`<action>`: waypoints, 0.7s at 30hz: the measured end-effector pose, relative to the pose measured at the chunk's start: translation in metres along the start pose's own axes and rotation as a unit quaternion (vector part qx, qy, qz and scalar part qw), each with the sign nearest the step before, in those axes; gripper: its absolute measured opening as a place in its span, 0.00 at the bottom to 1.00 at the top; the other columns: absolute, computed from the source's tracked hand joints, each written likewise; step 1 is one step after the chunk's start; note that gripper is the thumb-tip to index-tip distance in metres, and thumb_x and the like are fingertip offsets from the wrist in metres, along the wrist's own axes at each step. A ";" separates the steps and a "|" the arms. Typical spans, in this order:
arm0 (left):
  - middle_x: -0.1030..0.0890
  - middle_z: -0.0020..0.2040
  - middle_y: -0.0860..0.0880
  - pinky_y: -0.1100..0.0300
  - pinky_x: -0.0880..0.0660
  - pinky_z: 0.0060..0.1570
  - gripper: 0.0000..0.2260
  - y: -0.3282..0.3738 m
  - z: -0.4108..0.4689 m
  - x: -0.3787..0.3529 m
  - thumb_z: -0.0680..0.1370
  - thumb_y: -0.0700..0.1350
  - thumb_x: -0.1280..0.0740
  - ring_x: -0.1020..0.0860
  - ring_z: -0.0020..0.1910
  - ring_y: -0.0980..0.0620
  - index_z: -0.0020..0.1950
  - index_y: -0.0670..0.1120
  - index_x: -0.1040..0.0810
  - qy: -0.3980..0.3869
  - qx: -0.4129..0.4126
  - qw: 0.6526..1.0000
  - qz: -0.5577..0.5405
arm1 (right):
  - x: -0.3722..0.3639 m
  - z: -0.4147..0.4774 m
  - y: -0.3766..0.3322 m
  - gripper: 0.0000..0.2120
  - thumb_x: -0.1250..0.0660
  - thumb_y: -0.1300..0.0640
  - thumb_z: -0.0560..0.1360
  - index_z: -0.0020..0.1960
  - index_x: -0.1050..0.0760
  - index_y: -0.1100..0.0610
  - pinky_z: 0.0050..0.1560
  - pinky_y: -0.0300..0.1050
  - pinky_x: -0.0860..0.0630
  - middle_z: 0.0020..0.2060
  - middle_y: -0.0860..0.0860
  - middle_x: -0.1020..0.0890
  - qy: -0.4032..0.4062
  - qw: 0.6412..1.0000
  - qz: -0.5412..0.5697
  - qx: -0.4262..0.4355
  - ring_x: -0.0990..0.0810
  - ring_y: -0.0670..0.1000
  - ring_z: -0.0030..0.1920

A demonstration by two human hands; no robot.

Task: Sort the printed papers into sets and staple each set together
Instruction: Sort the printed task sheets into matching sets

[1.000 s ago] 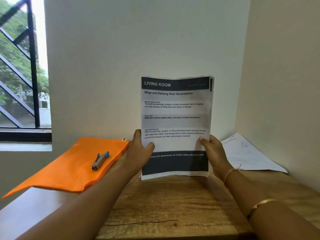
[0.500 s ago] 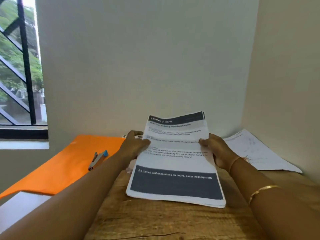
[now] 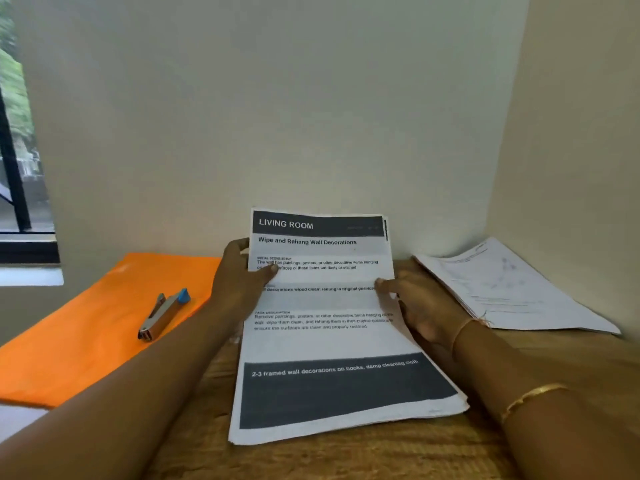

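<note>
A stack of printed papers (image 3: 332,344) headed "LIVING ROOM" lies with its near end on the wooden table (image 3: 381,455) and its far end lifted off it. My left hand (image 3: 239,282) grips the stack's left edge, thumb on the top sheet. My right hand (image 3: 415,303) holds the right edge, thumb on the page. A silver stapler (image 3: 162,313) with a blue tip lies untouched on an orange folder (image 3: 86,327) to the left.
A second pile of white sheets (image 3: 512,289) lies in the far right corner against the walls. A window with black bars (image 3: 14,161) is at the left. The folder overhangs the table's left edge.
The stack went from upright on its bottom edge to tilted back, then nearly flat on the table. Both hands slid from its lower part up to the sides.
</note>
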State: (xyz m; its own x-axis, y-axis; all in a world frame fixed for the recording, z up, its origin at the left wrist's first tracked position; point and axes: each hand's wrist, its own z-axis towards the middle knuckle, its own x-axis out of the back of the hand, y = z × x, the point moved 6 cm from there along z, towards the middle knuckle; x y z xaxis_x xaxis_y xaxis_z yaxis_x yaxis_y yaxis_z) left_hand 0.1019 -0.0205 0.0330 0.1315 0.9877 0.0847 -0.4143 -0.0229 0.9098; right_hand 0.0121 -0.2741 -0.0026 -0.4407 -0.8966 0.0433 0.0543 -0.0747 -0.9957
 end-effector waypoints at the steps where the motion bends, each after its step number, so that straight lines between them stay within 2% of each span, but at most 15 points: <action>1: 0.24 0.53 0.49 0.61 0.26 0.41 0.21 0.001 0.000 0.000 0.75 0.37 0.31 0.24 0.47 0.51 0.65 0.45 0.34 0.000 -0.007 1.000 -0.004 | 0.000 0.001 0.002 0.11 0.36 0.63 0.78 0.60 0.25 0.63 0.58 0.53 0.23 0.53 0.57 0.17 0.005 1.000 -0.003 -0.001 0.19 0.58 0.54; 6: 0.23 0.46 0.53 0.60 0.26 0.39 0.15 0.001 -0.004 0.002 0.75 0.36 0.32 0.23 0.43 0.55 0.57 0.47 0.32 -0.007 -0.013 0.999 -0.037 | 0.001 0.001 0.007 0.12 0.35 0.61 0.75 0.58 0.25 0.64 0.57 0.59 0.23 0.50 0.58 0.17 0.044 0.999 -0.012 0.006 0.18 0.59 0.51; 12: 0.20 0.45 0.52 0.56 0.23 0.39 0.12 0.003 -0.010 0.002 0.75 0.35 0.32 0.21 0.41 0.52 0.53 0.46 0.30 -0.009 0.015 0.995 -0.101 | 0.003 -0.008 0.004 0.13 0.33 0.61 0.75 0.56 0.26 0.67 0.55 0.64 0.23 0.48 0.61 0.17 0.075 0.996 0.040 0.003 0.18 0.63 0.50; 17: 0.18 0.50 0.46 0.47 0.22 0.49 0.11 0.000 -0.009 0.005 0.73 0.36 0.30 0.19 0.46 0.44 0.52 0.47 0.27 -0.018 0.045 0.987 -0.150 | 0.001 -0.013 -0.004 0.12 0.34 0.62 0.76 0.56 0.27 0.69 0.55 0.63 0.23 0.49 0.63 0.17 0.084 0.993 0.075 0.019 0.18 0.64 0.51; 19: 0.18 0.50 0.45 0.47 0.21 0.47 0.11 -0.001 -0.009 0.006 0.73 0.37 0.30 0.19 0.44 0.44 0.53 0.45 0.26 -0.022 0.061 0.982 -0.178 | 0.000 -0.014 -0.007 0.09 0.35 0.63 0.76 0.52 0.26 0.69 0.55 0.62 0.23 0.49 0.64 0.17 0.083 0.992 0.093 0.029 0.18 0.62 0.49; 21: 0.18 0.48 0.45 0.50 0.19 0.39 0.10 -0.002 -0.010 0.005 0.74 0.37 0.30 0.18 0.40 0.45 0.53 0.44 0.26 -0.032 0.077 0.975 -0.205 | 0.000 -0.016 -0.009 0.04 0.36 0.65 0.77 0.44 0.26 0.64 0.53 0.58 0.22 0.45 0.62 0.18 0.087 0.990 0.107 0.039 0.19 0.59 0.44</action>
State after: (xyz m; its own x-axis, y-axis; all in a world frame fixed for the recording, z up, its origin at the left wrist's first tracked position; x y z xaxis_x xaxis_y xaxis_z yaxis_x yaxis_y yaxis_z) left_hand 0.0945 -0.0140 0.0277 0.3163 0.9071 -0.2776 -0.1763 0.3437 0.9224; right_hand -0.0032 -0.2667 0.0053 -0.5586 -0.8074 -0.1896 0.2291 0.0695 -0.9709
